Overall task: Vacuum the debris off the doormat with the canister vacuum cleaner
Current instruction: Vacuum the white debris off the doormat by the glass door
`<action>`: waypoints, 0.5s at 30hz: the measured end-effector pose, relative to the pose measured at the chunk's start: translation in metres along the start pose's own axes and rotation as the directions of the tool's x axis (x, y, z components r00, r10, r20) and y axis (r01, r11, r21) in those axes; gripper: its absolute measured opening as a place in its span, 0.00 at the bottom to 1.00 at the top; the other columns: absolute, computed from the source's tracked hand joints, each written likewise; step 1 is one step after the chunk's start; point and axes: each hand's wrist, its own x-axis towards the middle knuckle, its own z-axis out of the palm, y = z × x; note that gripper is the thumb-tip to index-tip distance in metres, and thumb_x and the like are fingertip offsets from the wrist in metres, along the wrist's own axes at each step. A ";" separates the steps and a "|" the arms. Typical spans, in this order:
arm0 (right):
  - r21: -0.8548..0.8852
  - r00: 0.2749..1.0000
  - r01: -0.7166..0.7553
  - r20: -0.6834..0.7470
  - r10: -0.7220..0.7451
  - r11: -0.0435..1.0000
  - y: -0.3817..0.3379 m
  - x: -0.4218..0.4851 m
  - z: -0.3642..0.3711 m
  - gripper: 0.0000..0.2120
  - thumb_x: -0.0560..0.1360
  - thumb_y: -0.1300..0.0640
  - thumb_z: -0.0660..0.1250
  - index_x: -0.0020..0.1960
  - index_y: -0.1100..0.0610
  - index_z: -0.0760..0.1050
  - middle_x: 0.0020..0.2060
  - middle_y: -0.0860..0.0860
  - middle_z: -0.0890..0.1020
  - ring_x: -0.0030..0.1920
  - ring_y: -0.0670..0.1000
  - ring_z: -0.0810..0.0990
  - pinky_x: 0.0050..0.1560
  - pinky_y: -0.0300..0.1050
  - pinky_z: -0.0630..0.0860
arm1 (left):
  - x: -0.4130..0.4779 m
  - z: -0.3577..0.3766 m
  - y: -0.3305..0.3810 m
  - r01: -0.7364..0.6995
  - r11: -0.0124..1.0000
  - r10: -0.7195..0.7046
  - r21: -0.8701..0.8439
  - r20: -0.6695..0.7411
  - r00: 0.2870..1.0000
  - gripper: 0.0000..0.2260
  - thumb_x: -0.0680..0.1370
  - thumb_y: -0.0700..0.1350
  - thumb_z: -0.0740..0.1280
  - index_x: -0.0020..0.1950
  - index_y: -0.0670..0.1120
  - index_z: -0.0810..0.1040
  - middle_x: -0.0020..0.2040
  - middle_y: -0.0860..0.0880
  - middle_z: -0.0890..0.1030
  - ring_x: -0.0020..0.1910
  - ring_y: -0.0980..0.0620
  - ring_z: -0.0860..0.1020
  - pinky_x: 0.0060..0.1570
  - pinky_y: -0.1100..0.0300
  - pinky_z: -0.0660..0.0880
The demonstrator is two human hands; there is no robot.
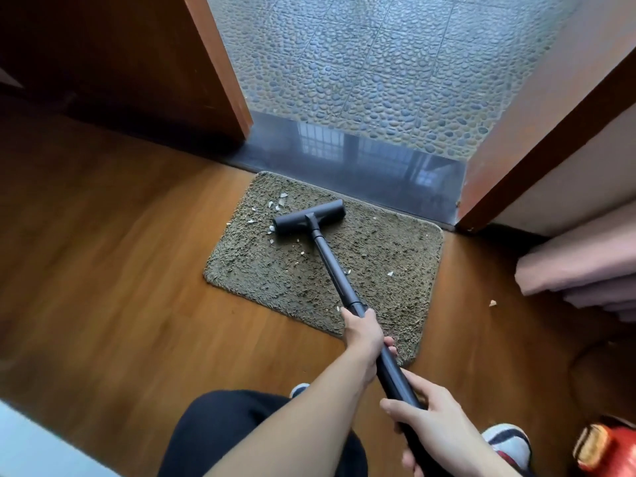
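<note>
An olive shaggy doormat (385, 256) lies on the wood floor before a doorway. Several small white bits of debris (280, 201) are scattered on it, mostly at its far left, with one bit (390, 274) nearer the middle. The black floor head (309, 216) of the vacuum rests on the mat beside the debris. Its black wand (332, 266) runs back toward me. My left hand (363, 333) grips the wand higher up, near the mat's front edge. My right hand (432, 418) grips the wand's lower, thicker part. The canister is out of view.
A dark glossy threshold (361, 160) and pebble-patterned tiles (378, 63) lie beyond the mat. A wooden door (120, 63) stands open at left, the door frame (537, 132) at right. Pink bedding (578, 263) juts in at right. One crumb (493, 303) lies on the floor.
</note>
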 end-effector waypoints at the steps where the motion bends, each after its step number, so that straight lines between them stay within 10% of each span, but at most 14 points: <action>1: 0.007 1.000 0.006 0.000 -0.006 1.000 -0.002 0.000 0.008 0.22 0.76 0.59 0.72 0.59 0.35 0.76 0.30 0.55 0.80 0.24 0.57 0.79 0.23 0.44 0.77 | 0.002 -0.006 0.004 -0.004 1.000 0.004 0.013 0.007 1.000 0.17 0.84 0.44 0.56 0.72 0.49 0.61 0.38 0.45 0.71 0.22 0.54 0.71 0.21 0.64 0.72; 15: 0.047 0.999 -0.030 0.026 0.029 0.998 0.006 -0.044 0.079 0.10 0.77 0.64 0.70 0.56 0.55 0.79 0.33 0.61 0.74 0.21 0.55 0.74 0.20 0.42 0.72 | -0.040 -0.078 0.003 0.010 0.997 -0.018 0.073 0.101 0.995 0.18 0.85 0.44 0.55 0.74 0.47 0.56 0.38 0.45 0.70 0.26 0.53 0.71 0.21 0.64 0.72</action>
